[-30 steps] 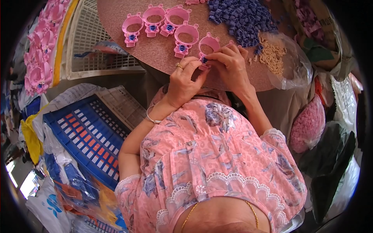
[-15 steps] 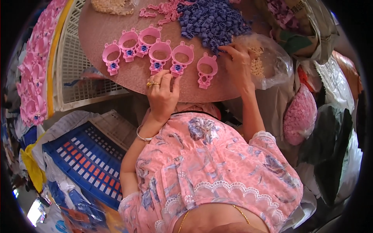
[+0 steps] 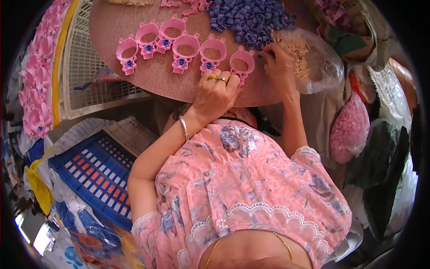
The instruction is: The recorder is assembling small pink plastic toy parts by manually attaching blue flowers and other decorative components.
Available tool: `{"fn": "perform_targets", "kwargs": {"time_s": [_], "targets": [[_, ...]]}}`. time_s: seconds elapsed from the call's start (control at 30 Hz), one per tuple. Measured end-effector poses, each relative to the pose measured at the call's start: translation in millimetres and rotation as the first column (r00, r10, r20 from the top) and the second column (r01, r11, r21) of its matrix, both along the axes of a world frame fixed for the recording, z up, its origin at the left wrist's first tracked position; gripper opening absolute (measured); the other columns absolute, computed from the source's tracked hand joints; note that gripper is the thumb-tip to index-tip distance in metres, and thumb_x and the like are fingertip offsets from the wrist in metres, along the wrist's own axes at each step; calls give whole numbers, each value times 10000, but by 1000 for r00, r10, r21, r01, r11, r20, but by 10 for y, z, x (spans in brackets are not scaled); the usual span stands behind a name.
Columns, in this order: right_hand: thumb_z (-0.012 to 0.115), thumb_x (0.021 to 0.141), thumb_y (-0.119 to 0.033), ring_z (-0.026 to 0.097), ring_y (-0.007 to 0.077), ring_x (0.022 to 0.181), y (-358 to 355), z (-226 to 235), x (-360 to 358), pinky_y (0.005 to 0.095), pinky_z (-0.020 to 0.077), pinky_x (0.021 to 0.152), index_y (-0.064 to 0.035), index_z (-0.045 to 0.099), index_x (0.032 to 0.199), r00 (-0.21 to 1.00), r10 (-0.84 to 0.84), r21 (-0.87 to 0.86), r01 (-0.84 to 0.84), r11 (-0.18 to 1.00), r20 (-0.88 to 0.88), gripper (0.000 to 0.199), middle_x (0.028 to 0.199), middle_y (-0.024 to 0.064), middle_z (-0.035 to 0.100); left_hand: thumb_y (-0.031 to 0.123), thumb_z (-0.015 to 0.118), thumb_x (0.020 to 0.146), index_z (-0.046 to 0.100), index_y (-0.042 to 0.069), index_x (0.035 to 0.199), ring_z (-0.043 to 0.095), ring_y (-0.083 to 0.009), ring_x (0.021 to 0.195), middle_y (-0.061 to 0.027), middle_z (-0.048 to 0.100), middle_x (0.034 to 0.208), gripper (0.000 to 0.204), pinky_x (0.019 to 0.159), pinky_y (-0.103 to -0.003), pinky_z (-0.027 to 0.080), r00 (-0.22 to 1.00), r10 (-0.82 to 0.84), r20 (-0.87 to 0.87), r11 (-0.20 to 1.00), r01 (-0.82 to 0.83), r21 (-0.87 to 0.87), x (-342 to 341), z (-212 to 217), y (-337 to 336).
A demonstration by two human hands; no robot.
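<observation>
Round table (image 3: 134, 80) w/ pink frames (image 3: 186, 47), blue pieces (image 3: 251, 20); left hand (image 3: 215, 92) beside frames.

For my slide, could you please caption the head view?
Left hand rests beside a row of pink plastic frames on a round table; right hand reaches the blue pieces.

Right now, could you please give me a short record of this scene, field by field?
surface: round brown tabletop
left hand: rests at the table's near edge, touching the rightmost pink frame
right hand: fingertips at the edge of the blue pieces pile, beside a clear bag of tan pieces
pink frames in row: six
beside table: white crate, blue crate
</observation>
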State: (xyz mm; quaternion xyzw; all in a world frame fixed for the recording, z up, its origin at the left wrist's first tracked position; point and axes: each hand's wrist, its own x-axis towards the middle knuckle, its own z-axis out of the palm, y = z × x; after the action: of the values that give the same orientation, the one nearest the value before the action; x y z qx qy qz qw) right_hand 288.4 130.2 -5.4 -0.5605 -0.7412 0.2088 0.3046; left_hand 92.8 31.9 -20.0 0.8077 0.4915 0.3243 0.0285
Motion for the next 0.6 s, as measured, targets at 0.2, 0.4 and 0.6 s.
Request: {"fn": "perform_targets", "kwargs": {"time_s": [0.2,0.4,0.6], "targets": [[707,835,7,595,95,698,-244,333,-138,274,462,629,-11,654,871,950,124,-186,-182,966,-285,67,770,57,664,96,801,766,601,0,1047,666,-335,908,-155,666,984,358,808,-401,545,943,92,321,996,-86,-31,0,-116,-90],[726,797,-25,636,207,755,-286,345,-251,312,464,725,-28,668,895,880,474,66,-472,879,-19,114,833,85,683,66,811,756,599,8,1069,668,-331,938,-158,672,1029,383,822,-399,543,930,30,366,999,-44,30,-8,-84,-96],[736,793,-57,641,235,832,-256,418,-179,337,429,822,-55,695,900,924,379,131,-381,915,38,115,889,59,686,65,837,749,598,14,1032,677,-325,939,-154,682,1043,374,817,-380,544,914,53,402,996,-79,49,-28,-30,-127]]}}
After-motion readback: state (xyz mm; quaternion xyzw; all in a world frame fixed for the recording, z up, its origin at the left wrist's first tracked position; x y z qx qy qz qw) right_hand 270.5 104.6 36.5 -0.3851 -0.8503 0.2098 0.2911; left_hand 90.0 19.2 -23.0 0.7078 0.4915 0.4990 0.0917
